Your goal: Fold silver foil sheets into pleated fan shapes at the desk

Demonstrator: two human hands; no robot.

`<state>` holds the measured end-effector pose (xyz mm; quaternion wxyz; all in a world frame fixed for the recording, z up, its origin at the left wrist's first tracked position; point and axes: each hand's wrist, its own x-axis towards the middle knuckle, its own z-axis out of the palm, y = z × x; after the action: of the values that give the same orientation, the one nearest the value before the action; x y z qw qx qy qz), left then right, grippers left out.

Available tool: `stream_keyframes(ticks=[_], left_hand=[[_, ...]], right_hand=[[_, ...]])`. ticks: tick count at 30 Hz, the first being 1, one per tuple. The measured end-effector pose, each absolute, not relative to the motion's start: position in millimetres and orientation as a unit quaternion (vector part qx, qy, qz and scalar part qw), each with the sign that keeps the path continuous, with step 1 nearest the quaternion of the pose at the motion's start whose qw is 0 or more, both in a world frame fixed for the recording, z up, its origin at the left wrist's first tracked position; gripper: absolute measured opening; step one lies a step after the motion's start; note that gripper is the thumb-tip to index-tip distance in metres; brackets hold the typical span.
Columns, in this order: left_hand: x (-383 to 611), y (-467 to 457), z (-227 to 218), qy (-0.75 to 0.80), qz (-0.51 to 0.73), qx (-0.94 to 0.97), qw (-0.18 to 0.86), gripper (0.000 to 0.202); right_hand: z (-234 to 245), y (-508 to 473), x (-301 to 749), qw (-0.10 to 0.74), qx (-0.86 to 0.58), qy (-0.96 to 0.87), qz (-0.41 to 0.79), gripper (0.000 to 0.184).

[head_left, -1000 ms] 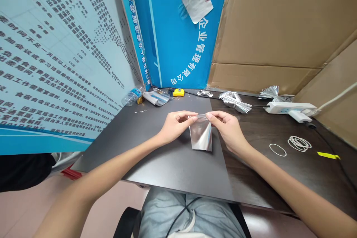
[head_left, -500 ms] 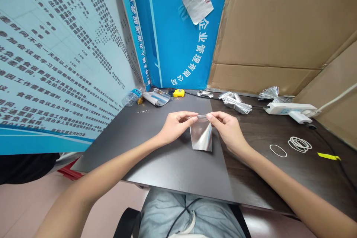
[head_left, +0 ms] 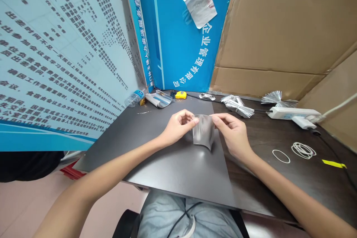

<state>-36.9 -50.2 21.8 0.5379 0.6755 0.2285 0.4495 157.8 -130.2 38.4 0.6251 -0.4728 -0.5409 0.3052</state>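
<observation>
A small silver foil sheet [head_left: 204, 132] hangs over the grey desk mat, its lower edge curving. My left hand [head_left: 180, 125] pinches its upper left corner between thumb and fingers. At the upper right corner, my right hand [head_left: 230, 130] grips it the same way. Whether the sheet is a single layer or a flat pouch, I cannot tell. Beyond my hands lies a stack of silver foil sheets [head_left: 159, 99], curled at one side, with a yellow tape measure [head_left: 181, 95] to its right.
Bundles of silver strips [head_left: 237, 106] lie at the back, near a white power strip [head_left: 295, 113] with a plug and cable. White rubber bands [head_left: 304, 150] and a yellow strip [head_left: 334, 164] are on the right. A plastic bottle [head_left: 135, 97] lies back left. Panels and cardboard [head_left: 281, 26] enclose the desk.
The foil sheet's top edge, earlier showing a narrow band between my fingers, is now spread out and the sheet bows. My hands have moved slightly apart. The camera view has shifted a little.
</observation>
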Motion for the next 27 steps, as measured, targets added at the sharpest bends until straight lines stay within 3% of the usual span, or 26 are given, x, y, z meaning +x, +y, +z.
stream_keyframes(ticks=[3, 5, 13, 27], left_hand=[[-34.2, -49.1, 20.9, 0.238, 0.452, 0.627, 0.588, 0.044], [-32.8, -49.8, 20.1, 0.239, 0.458, 0.607, 0.604, 0.046], [-31.7, -63.6, 22.8, 0.233, 0.449, 0.611, 0.609, 0.046], [-34.3, -79.4, 28.2, 0.222, 0.476, 0.643, 0.557, 0.033]], right_hand=[[34.8, -127.5, 157.0, 0.602, -0.421, -0.495, 0.465, 0.045], [32.3, -127.3, 154.7, 0.586, -0.409, -0.482, 0.508, 0.044], [23.8, -127.4, 141.3, 0.56, -0.434, -0.509, 0.489, 0.059], [24.1, -128.8, 146.3, 0.579, -0.427, -0.583, 0.378, 0.043]])
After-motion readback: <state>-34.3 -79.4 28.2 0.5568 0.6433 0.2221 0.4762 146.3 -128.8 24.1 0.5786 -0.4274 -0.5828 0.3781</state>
